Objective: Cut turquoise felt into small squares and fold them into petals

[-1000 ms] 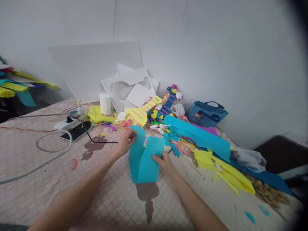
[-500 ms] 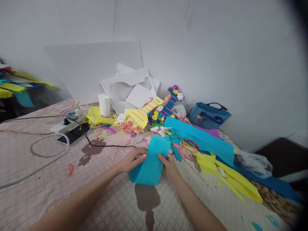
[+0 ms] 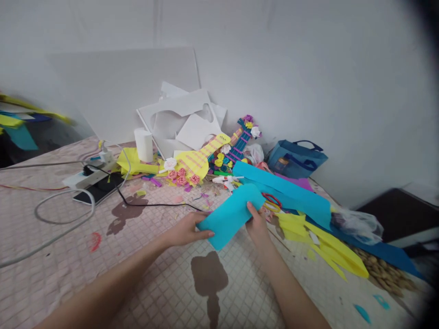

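Turquoise paper (image 3: 231,217) slants across the near middle of the table (image 3: 147,283), its far end to the right and its near end to the left, gripped by both hands. The left hand (image 3: 188,229) pinches the left end, thumb on top and fingers reaching along the far side. The right hand (image 3: 258,225) pinches the right edge with its thumb on the upper face; its fingers are mostly hidden behind the paper.

Just right of the paper's far end lie red and yellow loops (image 3: 272,202). A glue gun (image 3: 227,181) rests beyond the paper, near the turquoise strip (image 3: 288,188), which runs off to the right. Yellow paper (image 3: 334,251) lies to the right of the right hand, with a pile of nuts (image 3: 382,270) farther right and a clear bag (image 3: 360,227) beyond.

At the far middle, a yellow guitar (image 3: 195,164) with pink roses (image 3: 181,176) on its near end lies just left of a blue guitar (image 3: 240,147). White cut-outs (image 3: 180,112) lean behind them. On the far left stand a white roll (image 3: 144,145) and, nearer, a power strip (image 3: 80,178), its black cord (image 3: 161,204) running right towards the left hand.
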